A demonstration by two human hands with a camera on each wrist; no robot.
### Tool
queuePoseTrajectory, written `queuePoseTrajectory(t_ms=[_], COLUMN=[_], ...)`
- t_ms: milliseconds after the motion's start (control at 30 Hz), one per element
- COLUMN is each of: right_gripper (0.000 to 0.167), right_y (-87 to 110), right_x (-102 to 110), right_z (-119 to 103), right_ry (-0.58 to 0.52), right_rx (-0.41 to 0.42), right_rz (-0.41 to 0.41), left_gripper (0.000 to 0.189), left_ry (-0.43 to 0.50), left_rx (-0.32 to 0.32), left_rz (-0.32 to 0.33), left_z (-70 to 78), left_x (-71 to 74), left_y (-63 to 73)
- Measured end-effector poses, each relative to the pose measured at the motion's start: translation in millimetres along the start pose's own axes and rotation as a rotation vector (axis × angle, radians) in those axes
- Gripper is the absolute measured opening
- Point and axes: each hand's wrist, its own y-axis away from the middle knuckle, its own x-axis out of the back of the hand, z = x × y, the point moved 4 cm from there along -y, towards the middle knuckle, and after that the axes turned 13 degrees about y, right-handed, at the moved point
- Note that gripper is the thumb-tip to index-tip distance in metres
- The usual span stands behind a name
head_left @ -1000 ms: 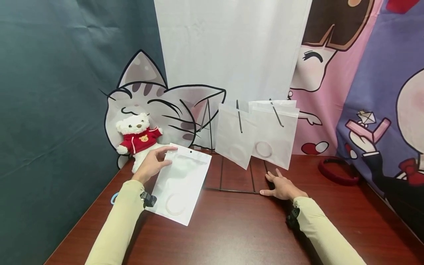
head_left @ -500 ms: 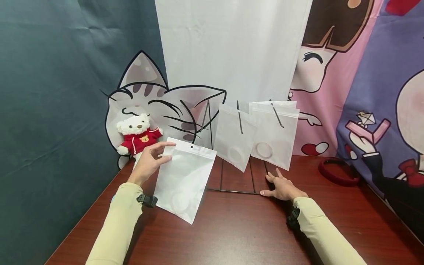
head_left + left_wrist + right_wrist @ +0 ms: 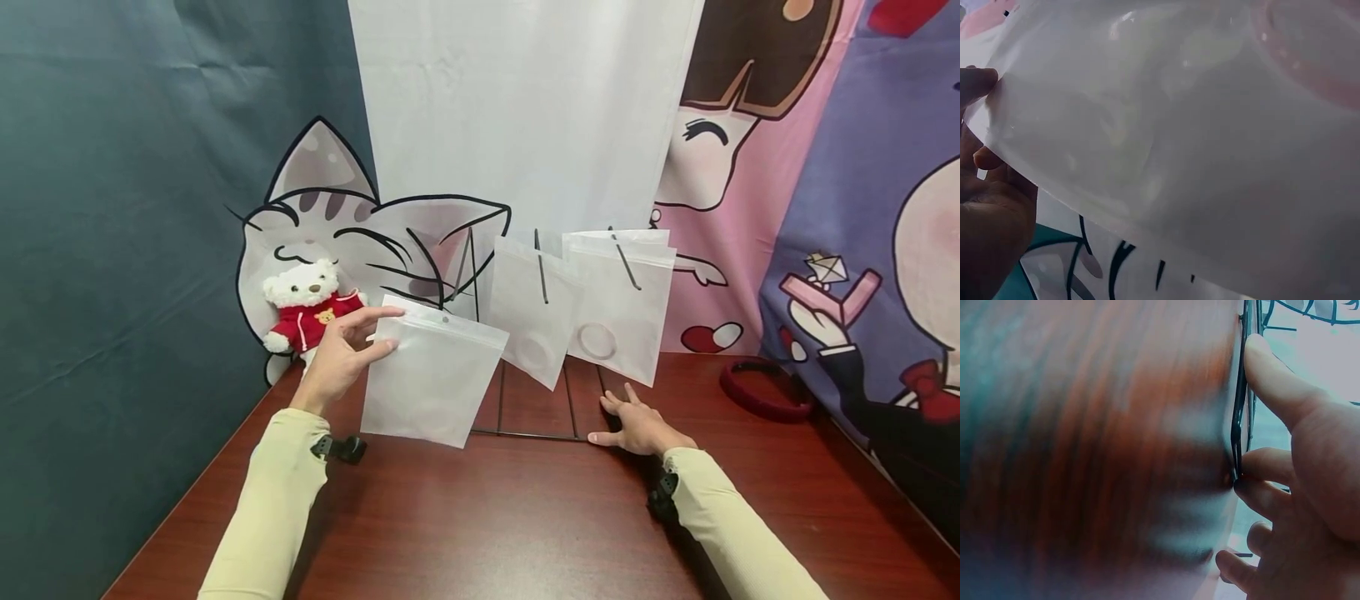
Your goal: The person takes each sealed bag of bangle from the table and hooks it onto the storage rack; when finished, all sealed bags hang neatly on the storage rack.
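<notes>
My left hand (image 3: 337, 358) pinches the upper left corner of a white zip bag (image 3: 435, 383), thumb in front. The bag hangs tilted above the table, its punched hole near the rack's left hook (image 3: 461, 265). In the left wrist view a pinkish ring (image 3: 1310, 81) shows through the plastic. A black wire rack carries two hooks with similar bags: one bag (image 3: 521, 308) on the middle hook, several overlapping bags (image 3: 641, 325) on the right hook. My right hand (image 3: 637, 425), fingers spread, rests at the base wire's front right corner; its thumb (image 3: 1272, 378) touches the wire (image 3: 1239, 412).
A white teddy bear in a red sweater (image 3: 300, 329) leans at the back left, just behind the left hand. A dark red hoop (image 3: 765, 411) lies at the right by the cartoon backdrop. The brown wooden table (image 3: 487, 525) spans the front.
My left hand has raised the bag and brought it rightward, closer to the left hook; its lower part has swung up and away. The right hand has stayed on the rack's base.
</notes>
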Motion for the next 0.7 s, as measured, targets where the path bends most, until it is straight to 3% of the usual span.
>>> queuePoseTrajectory(t_ms=[400,700], right_gripper=[0.091,0.092], right_y=[0.0,-0.7], right_x=[-0.9,-3.0], right_z=[1.1,1.8], right_ry=[-0.017,-0.061], right_rx=[-0.009,-0.020], right_rz=[0.000,-0.017], left_gripper=[0.045,0.050], left_ry=[0.072,0.175], left_rx=[-0.002,-0.054], left_rz=[-0.018,-0.015], left_z=[13.2,10.7], left_x=[-11.0,-14.5], left_y=[-1.7,-8.9])
